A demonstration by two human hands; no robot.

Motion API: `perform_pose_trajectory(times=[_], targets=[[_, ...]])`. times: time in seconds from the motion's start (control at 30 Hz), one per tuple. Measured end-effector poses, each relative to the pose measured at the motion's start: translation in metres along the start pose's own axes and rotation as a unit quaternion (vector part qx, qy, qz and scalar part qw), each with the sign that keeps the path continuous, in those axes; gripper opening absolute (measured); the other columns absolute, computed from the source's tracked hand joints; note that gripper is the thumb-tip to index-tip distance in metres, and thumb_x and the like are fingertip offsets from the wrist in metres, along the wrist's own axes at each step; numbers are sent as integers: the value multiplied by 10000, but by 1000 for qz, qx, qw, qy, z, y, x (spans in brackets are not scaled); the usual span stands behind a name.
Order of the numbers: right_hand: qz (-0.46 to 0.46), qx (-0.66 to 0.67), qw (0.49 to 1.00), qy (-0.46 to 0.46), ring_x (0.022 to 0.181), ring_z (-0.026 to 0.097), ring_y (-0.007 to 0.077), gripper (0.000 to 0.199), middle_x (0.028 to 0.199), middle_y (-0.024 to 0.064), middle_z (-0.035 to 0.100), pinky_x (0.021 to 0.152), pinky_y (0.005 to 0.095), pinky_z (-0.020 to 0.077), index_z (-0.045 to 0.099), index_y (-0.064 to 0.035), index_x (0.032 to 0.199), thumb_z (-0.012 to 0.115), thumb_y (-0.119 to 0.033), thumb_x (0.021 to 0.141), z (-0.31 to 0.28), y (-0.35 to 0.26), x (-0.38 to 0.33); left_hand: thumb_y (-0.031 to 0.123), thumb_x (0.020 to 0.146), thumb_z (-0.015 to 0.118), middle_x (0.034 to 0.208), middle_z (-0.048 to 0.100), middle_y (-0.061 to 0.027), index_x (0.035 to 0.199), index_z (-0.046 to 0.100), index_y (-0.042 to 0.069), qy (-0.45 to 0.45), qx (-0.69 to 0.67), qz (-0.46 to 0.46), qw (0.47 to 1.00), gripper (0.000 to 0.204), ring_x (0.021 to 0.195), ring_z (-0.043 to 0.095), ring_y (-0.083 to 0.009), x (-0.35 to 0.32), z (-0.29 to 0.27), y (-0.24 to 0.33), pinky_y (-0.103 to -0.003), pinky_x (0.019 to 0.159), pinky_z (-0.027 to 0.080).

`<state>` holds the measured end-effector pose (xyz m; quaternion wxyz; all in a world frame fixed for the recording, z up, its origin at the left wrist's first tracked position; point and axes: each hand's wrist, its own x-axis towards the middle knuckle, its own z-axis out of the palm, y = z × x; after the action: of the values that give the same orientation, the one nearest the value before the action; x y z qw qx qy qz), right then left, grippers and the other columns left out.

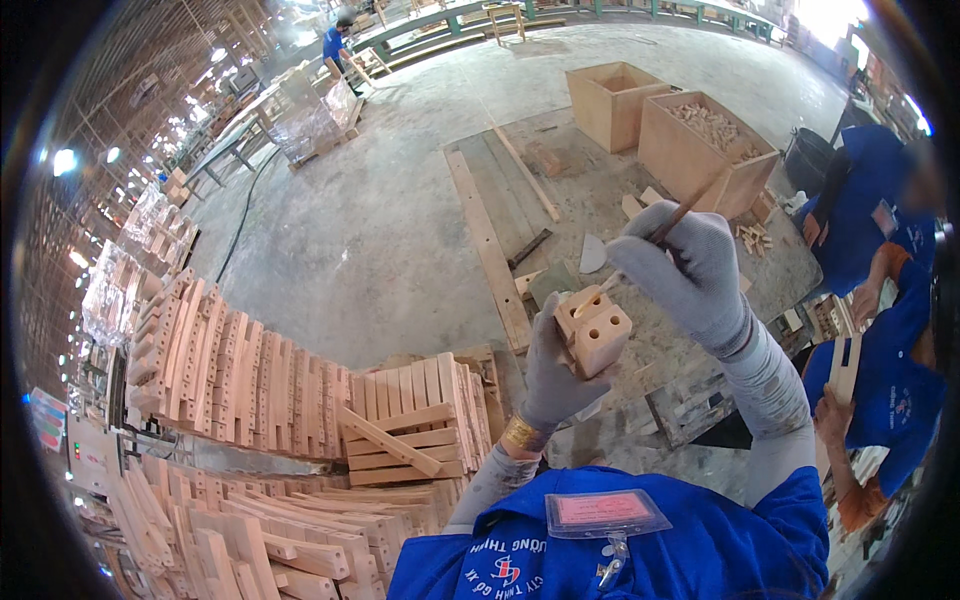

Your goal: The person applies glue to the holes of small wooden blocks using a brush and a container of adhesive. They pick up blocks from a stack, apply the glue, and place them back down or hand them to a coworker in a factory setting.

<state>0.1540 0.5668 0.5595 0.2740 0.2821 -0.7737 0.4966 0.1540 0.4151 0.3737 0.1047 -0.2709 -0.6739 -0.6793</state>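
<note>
My gloved left hand [555, 380] is closed around a pale wooden block [600, 345] with several round holes drilled in its upper face. Above it, my gloved right hand [690, 270] grips a thin brown stick [690, 205], its lighter lower end slanting down to the block's top by the holes. Whether that tip sits inside a hole or only touches the rim I cannot tell. Beyond the block lie a dark-handled tool [530, 248] and a pale rounded piece [593, 253] on the worktable [640, 375].
A plywood box of short dowels [705, 125] stands at the far right of the table, beside another plywood box [612, 100]. Loose dowels [755, 238] lie nearby. Long drilled planks [485, 245] run along the left edge. Stacked wooden parts [240, 375] fill the left. People in blue [890, 370] work close on my right.
</note>
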Motion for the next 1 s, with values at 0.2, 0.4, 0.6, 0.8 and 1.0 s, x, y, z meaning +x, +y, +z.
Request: perform_pose_trajectory(times=[0.2,0.4,0.6,0.8,1.0], targets=[[-57,-58,996,-44,458,552,112,94,566,36,569,436,231,404,638,-38,779,651,-129,801,7,0,5,72,590,787,1270,383,-156,1372,106,29,-17,31,-10,999,1038,1161,466,-253,-1,-1,-4,-372,940,440],[-82,-89,990,-70,442,552,168,138,554,58,559,422,271,405,621,-41,761,667,-169,784,12,3,6,84,599,785,1277,361,-151,1371,117,35,-19,53,-5,998,1022,1185,436,-255,-2,-1,-4,-370,967,405],[-94,-128,984,-86,438,555,222,200,530,78,534,411,291,405,565,-50,701,667,-199,787,16,-1,11,117,591,788,1264,378,-146,1368,146,35,-11,74,15,997,1011,1179,436,-250,1,-2,0,-368,960,399],[-76,-134,986,-68,419,550,182,201,509,58,528,399,273,399,576,-33,709,658,-192,801,14,1,10,77,584,770,1242,413,-150,1371,145,26,-12,57,18,998,1006,1150,469,-251,2,-1,1,-365,944,418],[6,-87,996,28,434,554,144,162,522,70,540,413,243,403,629,-4,750,652,-155,805,2,-5,13,101,580,775,1234,408,-195,1354,185,-16,8,18,-21,1000,980,1130,482,-306,0,2,0,-373,928,423]])
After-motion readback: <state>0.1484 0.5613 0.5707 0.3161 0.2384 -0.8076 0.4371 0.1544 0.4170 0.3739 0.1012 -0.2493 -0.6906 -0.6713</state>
